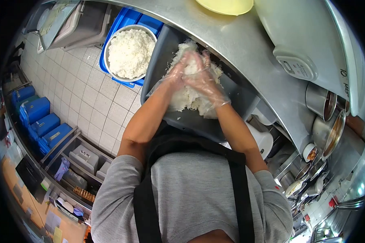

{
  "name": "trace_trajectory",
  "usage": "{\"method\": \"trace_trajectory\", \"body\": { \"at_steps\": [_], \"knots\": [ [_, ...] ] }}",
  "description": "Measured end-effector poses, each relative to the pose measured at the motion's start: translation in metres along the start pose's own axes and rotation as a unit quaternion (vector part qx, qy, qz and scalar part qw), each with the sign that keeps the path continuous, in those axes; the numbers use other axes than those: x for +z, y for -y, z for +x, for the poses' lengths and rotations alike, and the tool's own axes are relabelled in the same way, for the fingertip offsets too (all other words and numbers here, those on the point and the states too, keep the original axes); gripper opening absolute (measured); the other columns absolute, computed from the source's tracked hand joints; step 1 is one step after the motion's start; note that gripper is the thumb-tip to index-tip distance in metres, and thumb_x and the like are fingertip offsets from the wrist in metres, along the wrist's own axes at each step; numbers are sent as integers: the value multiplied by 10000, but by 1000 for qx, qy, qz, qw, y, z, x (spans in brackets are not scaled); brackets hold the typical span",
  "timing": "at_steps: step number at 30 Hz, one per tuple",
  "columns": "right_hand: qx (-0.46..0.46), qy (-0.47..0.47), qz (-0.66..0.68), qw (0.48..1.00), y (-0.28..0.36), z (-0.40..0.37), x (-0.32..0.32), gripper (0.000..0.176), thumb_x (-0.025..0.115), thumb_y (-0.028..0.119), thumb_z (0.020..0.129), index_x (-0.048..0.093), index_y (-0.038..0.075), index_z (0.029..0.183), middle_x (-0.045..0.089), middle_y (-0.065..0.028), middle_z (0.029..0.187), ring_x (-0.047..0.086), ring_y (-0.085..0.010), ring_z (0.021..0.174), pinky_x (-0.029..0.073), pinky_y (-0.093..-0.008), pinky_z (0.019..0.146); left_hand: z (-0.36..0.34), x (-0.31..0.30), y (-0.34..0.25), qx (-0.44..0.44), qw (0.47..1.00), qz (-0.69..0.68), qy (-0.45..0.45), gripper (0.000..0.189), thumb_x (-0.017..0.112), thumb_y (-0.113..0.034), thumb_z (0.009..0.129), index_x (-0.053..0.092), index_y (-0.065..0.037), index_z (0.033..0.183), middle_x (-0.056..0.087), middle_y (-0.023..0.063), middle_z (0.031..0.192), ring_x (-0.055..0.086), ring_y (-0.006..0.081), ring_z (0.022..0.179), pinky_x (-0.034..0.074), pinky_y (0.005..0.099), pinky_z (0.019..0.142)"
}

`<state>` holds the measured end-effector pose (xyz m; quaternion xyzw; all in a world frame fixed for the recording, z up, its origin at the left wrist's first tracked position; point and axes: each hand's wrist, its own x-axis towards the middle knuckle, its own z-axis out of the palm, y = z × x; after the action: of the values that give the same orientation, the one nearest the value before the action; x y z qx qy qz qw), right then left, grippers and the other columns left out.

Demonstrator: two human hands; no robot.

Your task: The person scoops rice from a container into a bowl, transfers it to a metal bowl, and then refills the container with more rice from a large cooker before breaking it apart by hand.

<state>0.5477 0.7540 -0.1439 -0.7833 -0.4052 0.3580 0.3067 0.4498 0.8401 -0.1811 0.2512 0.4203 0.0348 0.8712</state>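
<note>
Loose white rice (192,100) lies heaped in a grey tub (182,123), partly cupped between two hands in clear plastic gloves. The left hand (175,76) and right hand (207,83) reach in from the person's side, fingers pointing away from the body. Glossy film blurs the fingers; whether they are together, apart or clamped on rice cannot be told.

Grains could spill over the tub's near rim if the hands lift a loose load; baggy glove film could snag or drag clumps, since rice clings to it. The heap has no front; its longer spread seems to run away from the body, while the tub's long axis slants from far left to near right, along the worktop (231,44). Left of the tub, a round metal bowl (106,56) of rice rests on blue plastic (152,22) above tiled floor (83,93).
</note>
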Motion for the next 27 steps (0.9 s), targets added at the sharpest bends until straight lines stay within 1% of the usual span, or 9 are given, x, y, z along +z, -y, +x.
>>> {"method": "trace_trajectory", "body": {
  "at_steps": [5,12,15,16,19,20,23,25,27],
  "knots": [
    [-2,20,-18,1000,-13,27,1,876,744,192,652,295,162,1404,434,-243,1313,463,-348,1201,424,-394,958,-18,19,-12,20,988,153,9,837,657,-458,795,258,-61,1414,441,166,1354,473,332,1181,462,427,851],
    [106,-45,31,993,11,27,-11,430,630,245,831,556,61,1212,635,-109,1069,567,-131,974,447,-281,852,34,3,16,274,857,367,-236,459,625,-318,862,562,40,1141,639,97,892,565,118,739,472,286,569],
    [31,-74,58,995,-37,30,-4,404,643,281,826,592,82,1173,656,-142,1037,601,-188,979,443,-305,866,27,5,-7,205,857,378,-284,393,620,-317,866,617,31,1051,636,89,770,555,128,667,470,301,614],
    [43,-95,-14,994,-31,28,-11,451,616,359,826,580,98,1193,630,-165,1102,585,-256,1035,422,-351,908,31,-3,-11,150,890,361,-235,642,588,-511,815,588,72,1084,633,233,1039,634,300,948,476,357,851],
    [67,-56,-160,983,-87,43,-18,550,553,482,826,570,81,1201,604,-167,1151,560,-281,1069,395,-393,951,57,-3,-26,146,676,683,-235,628,610,-481,834,505,31,1182,648,139,859,623,222,787,503,345,731],
    [57,-120,-149,980,-61,30,-32,472,565,445,846,608,68,1128,607,-175,1133,573,-338,1012,433,-400,920,89,-33,-3,455,504,698,-228,558,534,-423,891,465,40,1193,609,190,1031,584,263,982,475,349,863],
    [127,5,-63,990,-146,47,-23,552,548,487,848,547,60,1199,517,-171,1280,514,-310,1125,399,-397,967,115,-33,-14,383,540,741,-108,537,500,-439,895,482,-11,1219,581,167,1115,564,270,1035,451,357,901],
    [115,80,577,805,-126,43,-34,661,466,500,882,350,55,1357,304,-195,1436,352,-386,1261,288,-537,1036,129,-32,-22,265,637,722,-43,527,478,-450,898,494,-46,1236,563,152,1170,551,275,1070,434,361,927],
    [115,121,912,375,-190,49,-11,703,408,506,900,244,49,1408,212,-210,1472,273,-452,1289,216,-626,1043,143,-32,-20,205,694,690,-10,521,455,-461,901,506,-80,1253,545,136,1226,538,279,1105,418,366,953]
  ]
}}
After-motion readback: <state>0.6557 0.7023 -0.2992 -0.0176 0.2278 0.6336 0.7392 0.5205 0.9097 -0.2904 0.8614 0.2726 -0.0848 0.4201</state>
